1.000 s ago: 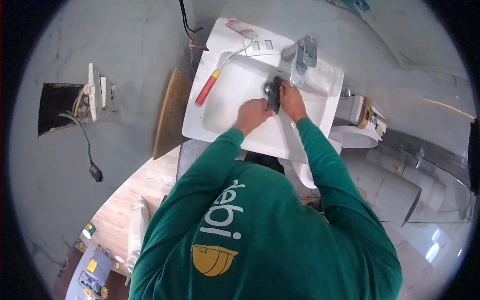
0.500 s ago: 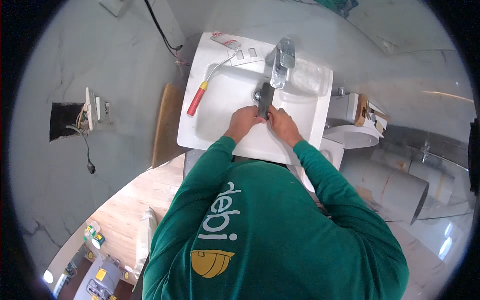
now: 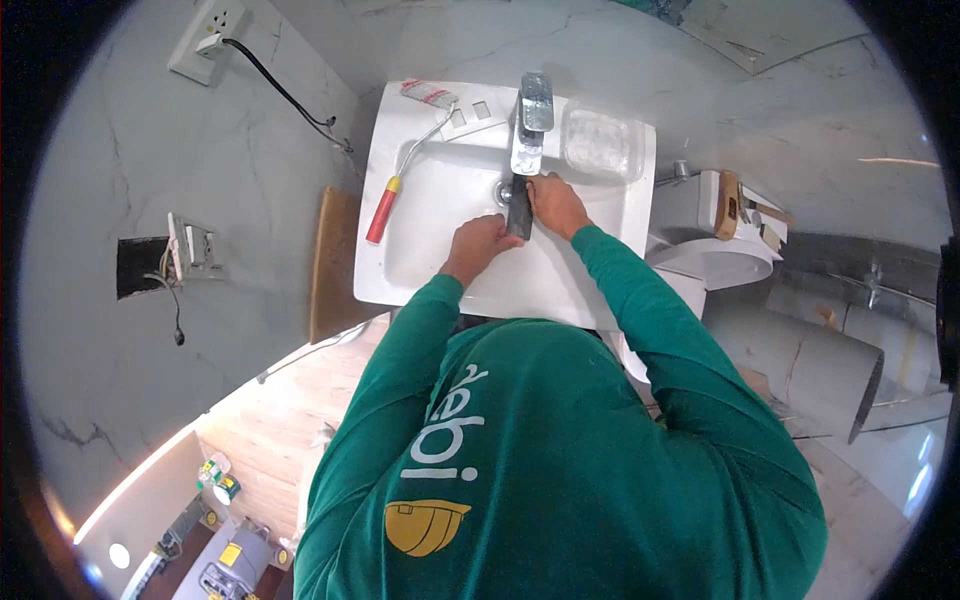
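Both my hands are over the white washbasin (image 3: 372, 272), on a dark grey flat strip (image 3: 519, 213) held below the spout of the chrome faucet (image 3: 533, 115). My left hand (image 3: 480, 246) is closed on the strip's near end. My right hand (image 3: 557, 205) has its fingers closed against the strip's far right side, close under the spout. What the strip is made of, I cannot tell. Behind it, the round metal drain (image 3: 503, 192) is partly covered. A small paint roller (image 3: 384, 208) with a red and yellow handle leans across the basin's left side.
A clear plastic tray (image 3: 600, 142) sits on the basin's back right ledge. To the right stands a white toilet (image 3: 715, 262) with items on its tank. A brown board (image 3: 332, 265) leans at the left. A wall switch (image 3: 195, 250) hangs loose; a black cord (image 3: 280, 88) runs from a socket.
My right hand has moved up along the strip toward the spout, while my left stays at the near end. The strip stands more upright in the picture. The view has shifted slightly.
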Motion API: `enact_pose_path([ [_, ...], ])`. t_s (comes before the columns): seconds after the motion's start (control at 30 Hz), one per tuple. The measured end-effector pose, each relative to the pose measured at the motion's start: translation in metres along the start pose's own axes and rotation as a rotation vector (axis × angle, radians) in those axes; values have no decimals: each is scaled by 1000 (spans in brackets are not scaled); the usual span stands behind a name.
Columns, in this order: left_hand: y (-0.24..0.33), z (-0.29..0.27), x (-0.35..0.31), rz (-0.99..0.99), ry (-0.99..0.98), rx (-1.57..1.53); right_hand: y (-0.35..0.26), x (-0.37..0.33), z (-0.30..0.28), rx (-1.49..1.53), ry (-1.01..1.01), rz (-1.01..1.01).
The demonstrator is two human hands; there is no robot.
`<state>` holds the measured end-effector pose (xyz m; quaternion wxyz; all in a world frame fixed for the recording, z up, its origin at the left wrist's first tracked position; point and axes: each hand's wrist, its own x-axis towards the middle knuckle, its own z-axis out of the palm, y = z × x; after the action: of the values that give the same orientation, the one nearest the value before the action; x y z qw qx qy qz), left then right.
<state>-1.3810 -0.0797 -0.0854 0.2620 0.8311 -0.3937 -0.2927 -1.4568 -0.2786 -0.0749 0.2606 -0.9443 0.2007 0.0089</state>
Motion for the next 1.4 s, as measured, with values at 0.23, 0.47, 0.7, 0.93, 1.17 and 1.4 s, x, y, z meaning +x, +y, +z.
enact_pose_path([
  [0.23, -4, 9, -8, -44, 87, -51, -11, -50, 2, 33, -187, -40],
  [0.47, 20, 32, -31, -69, 345, 55, 3, -12, 3, 31, -106, -97],
  [0.7, 40, 35, -18, -228, 360, 72, 12, -5, -1, 27, -98, -202],
  [0.93, 32, 32, -27, -303, 341, 25, -6, -57, -1, -5, -172, -229],
  [1.17, 40, 23, -19, -328, 310, -36, -5, -38, 10, -23, -126, -128],
  [1.4, 45, 24, -16, -286, 304, -4, 12, -13, -2, 40, -11, -132],
])
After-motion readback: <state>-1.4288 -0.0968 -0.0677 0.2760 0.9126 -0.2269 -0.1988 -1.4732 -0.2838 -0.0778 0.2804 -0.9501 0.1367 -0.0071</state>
